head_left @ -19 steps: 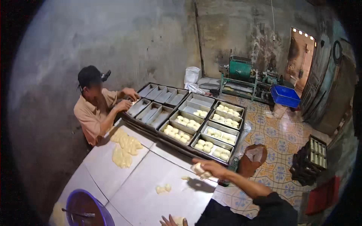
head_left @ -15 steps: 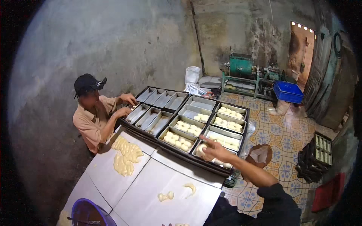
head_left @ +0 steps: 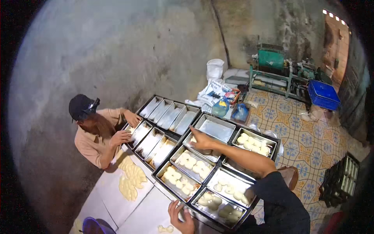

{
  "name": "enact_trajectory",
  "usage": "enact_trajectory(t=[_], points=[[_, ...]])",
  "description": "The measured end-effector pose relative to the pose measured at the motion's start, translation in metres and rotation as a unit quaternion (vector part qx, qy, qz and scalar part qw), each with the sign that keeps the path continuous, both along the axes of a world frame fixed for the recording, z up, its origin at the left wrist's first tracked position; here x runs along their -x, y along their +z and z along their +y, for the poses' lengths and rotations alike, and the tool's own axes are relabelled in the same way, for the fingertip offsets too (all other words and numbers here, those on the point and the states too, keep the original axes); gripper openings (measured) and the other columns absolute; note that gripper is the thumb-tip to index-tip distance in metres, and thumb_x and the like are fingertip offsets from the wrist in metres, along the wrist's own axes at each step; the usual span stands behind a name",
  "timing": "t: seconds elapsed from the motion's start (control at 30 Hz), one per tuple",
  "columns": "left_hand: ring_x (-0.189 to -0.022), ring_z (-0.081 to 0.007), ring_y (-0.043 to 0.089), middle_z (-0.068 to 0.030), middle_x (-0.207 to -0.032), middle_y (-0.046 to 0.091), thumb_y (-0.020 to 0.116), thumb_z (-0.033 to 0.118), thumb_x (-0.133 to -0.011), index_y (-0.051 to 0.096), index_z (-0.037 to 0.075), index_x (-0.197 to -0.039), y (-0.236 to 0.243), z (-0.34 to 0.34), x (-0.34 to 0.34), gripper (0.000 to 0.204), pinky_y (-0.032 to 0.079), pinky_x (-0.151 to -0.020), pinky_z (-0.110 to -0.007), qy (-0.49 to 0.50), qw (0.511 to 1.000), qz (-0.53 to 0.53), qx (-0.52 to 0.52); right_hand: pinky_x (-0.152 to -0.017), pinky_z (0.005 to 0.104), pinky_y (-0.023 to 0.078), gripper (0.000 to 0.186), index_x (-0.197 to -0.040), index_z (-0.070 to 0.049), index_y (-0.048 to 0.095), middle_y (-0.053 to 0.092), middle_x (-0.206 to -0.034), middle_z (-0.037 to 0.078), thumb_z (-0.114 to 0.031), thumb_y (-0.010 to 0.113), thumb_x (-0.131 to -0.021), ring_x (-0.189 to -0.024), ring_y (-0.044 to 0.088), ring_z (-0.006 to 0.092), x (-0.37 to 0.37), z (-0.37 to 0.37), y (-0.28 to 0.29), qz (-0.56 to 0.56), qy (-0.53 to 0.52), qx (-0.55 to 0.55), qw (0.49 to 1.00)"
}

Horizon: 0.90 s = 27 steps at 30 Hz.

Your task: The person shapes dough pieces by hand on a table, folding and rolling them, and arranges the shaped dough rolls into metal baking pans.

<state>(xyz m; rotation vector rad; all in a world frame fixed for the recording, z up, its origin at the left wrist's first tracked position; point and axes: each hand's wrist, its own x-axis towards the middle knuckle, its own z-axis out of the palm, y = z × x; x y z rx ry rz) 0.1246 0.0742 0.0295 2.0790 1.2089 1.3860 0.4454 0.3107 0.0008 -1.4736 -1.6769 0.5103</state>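
Observation:
My right hand [head_left: 202,139] reaches over a metal loaf tin with pale dough pieces [head_left: 211,155] in it. Its index finger is stretched out, and I see nothing gripped. At the table's lower edge, my left hand [head_left: 181,219] has its fingers apart beside the black tray [head_left: 176,195], with nothing visible in it. Tins nearby hold rounded dough pieces [head_left: 193,163]. One large tin [head_left: 216,128] beyond my right hand is bare inside. A small knobbed dough piece [head_left: 165,229] lies left of my left hand.
A co-worker [head_left: 97,136] at the left has both hands on narrow tins [head_left: 150,141] in a second black tray. Flattened dough [head_left: 131,177] lies on the white tiled table [head_left: 117,202], near a purple bucket [head_left: 93,226]. A green machine [head_left: 271,60], blue crate [head_left: 323,94] and stacked trays [head_left: 341,181] stand on the floor.
My right hand has moved from the near-right tin to one farther back and left. My left hand has come into view beside the tray. The whole view has shifted.

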Motion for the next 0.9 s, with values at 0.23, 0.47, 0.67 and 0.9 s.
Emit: enact_trajectory(t=[0.23, 0.47, 0.67, 0.9], points=[[-0.122, -0.0423, 0.047, -0.0181, -0.116, 0.061, 0.064, 0.009, -0.074, 0.064, 0.004, -0.097, 0.014, 0.007, -0.079, 0.023, 0.033, -0.104, -0.05, 0.023, 0.998, 0.028, 0.055, -0.076, 0.0417, 0.052, 0.052, -0.128, 0.003, 0.052, 0.067, -0.091, 0.026, -0.005, 0.052, -0.076, -0.084, 0.067, 0.0375, -0.068, -0.021, 0.04, 0.013, 0.023, -0.169, 0.985], [-0.139, -0.0361, 0.027, -0.0135, -0.157, 0.016, 0.069, 0.03, -0.085, 0.034, 0.011, -0.144, -0.018, 0.005, -0.077, 0.072, 0.016, -0.115, -0.046, 0.104, 0.91, 0.361, 0.176, -0.104, 0.0401, 0.038, 0.056, -0.139, -0.007, 0.043, 0.043, -0.14, 0.025, -0.046, 0.031, -0.101, -0.126, 0.045, 0.0392, -0.139, 0.016, -0.006, -0.19, 0.207, 0.199, 0.939], [-0.142, -0.0449, 0.013, -0.0231, -0.151, 0.028, 0.041, 0.038, -0.094, 0.042, -0.001, -0.136, 0.008, 0.007, -0.09, 0.057, 0.002, -0.113, -0.057, 0.104, 0.953, 0.222, 0.18, -0.116, 0.0484, 0.019, 0.056, -0.147, -0.019, 0.032, 0.013, -0.154, 0.023, -0.047, 0.023, -0.1, -0.141, 0.015, 0.0446, -0.149, -0.025, -0.011, -0.314, 0.242, 0.257, 0.881], [-0.14, -0.0461, 0.017, -0.0264, -0.145, 0.035, 0.045, 0.031, -0.093, 0.049, -0.002, -0.129, 0.001, 0.006, -0.085, 0.049, 0.008, -0.112, -0.057, 0.099, 0.96, 0.219, 0.145, -0.116, 0.0472, 0.018, 0.055, -0.149, -0.027, 0.028, 0.01, -0.156, 0.022, -0.04, 0.035, -0.096, -0.141, 0.014, 0.046, -0.126, -0.01, -0.015, -0.401, 0.141, 0.19, 0.885]])
